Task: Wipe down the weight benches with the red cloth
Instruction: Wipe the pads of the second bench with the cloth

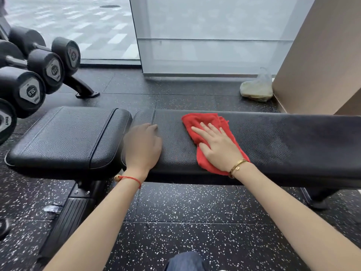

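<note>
- Long black leather-grain weight bench (293,141) stretching from 9 o'clock to 3 o'clock across the middle of the view, made of a shorter seat pad at the 9 o'clock end and a long back pad beside it, with a narrow gap between the two.
- Red terry cloth (203,132) lying crumpled on the long pad, slightly toward 2 o'clock from centre, reaching from the far edge to the near edge of the pad.
- Right hand (216,145) flat on top of the red cloth, fingers spread and pointing toward 11 o'clock, palm pressing the cloth to the pad (gold bangle at the wrist).
- Left hand (142,145) resting on the bare end of the long pad just beside the gap, fingers loosely curled, holding nothing (red string bracelet at the wrist); somewhat blurred.
- Both hands near each other, not touching.
- Rack of black round-headed dumbbells (39,69) at 10 o'clock, behind the seat pad.
- Clear plastic bag (256,87) with pale contents on the floor at 1 o'clock, against a beige wall panel.
- Black rubber floor with white speckles (195,222) at 6 o'clock, under both forearms.
</note>
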Tool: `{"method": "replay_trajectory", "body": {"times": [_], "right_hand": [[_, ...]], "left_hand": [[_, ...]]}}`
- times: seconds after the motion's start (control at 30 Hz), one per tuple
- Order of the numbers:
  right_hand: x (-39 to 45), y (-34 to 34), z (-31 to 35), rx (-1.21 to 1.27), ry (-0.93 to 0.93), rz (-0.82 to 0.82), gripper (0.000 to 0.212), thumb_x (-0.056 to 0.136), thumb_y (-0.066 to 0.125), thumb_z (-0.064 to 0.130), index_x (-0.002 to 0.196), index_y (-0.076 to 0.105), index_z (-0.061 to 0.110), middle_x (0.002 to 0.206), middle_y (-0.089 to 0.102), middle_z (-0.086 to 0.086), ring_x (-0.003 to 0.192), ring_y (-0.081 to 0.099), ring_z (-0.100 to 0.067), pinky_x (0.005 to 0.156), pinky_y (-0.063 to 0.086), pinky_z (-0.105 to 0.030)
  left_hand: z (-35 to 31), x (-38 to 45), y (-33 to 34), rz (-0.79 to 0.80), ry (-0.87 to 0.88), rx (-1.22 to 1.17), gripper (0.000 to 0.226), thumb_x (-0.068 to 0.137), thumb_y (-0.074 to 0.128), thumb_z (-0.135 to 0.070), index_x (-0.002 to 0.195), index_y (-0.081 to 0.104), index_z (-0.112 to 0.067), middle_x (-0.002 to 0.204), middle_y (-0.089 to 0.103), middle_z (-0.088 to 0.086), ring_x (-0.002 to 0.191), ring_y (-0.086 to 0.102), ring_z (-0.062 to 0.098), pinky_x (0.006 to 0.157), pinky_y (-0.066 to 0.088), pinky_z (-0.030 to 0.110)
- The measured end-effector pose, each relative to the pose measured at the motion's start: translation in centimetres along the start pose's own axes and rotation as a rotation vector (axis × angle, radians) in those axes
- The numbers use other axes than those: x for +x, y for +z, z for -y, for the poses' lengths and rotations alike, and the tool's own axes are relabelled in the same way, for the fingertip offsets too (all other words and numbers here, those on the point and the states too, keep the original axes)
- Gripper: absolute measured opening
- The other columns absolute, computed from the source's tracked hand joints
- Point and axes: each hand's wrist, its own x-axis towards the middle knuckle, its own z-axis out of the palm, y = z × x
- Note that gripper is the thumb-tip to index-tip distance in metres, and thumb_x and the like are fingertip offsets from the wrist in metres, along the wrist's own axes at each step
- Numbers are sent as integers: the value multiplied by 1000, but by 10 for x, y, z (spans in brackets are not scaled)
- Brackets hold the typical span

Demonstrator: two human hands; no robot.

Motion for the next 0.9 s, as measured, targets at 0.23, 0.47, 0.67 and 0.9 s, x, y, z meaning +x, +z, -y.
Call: {"method": "replay_trajectory", "body": {"times": [0.23, 0.47, 0.67, 0.9], "right_hand": [[55, 2, 7, -52, 274, -6, 57, 96, 31, 32, 152, 21, 35, 163, 9, -1, 150, 7, -22, 122, -3, -45], [20, 11, 36, -29, -14, 23, 58, 96, 38, 29, 151, 23, 37, 163, 13, 3, 150, 9, -20, 122, -2, -43], [-28, -2, -14, -22, 36, -48, 56, 95, 42, 29, 149, 28, 38, 161, 20, 6, 149, 14, -17, 122, 2, -38], [4, -18, -48, -52, 351, -55, 57, 96, 34, 30, 152, 23, 33, 163, 12, 0, 150, 9, -21, 122, -1, -43]], "left_hand": [[-6, -1, 0, 4, -15, 47, 40, 89, 52, -26, 128, 61, -23, 134, 58, -3, 129, 44, 20, 110, 30, 44], [-5, -1, 0, -1, -11, 28, 39, 90, 55, -26, 128, 62, -22, 135, 58, -2, 130, 45, 20, 111, 30, 44], [-3, -2, -1, -5, -1, 14, 39, 91, 55, -25, 128, 62, -20, 137, 58, 0, 131, 45, 22, 112, 30, 45], [-12, -5, -4, 35, -32, 21, 39, 92, 53, -19, 130, 61, -14, 141, 54, 7, 136, 43, 25, 116, 27, 48]]}}
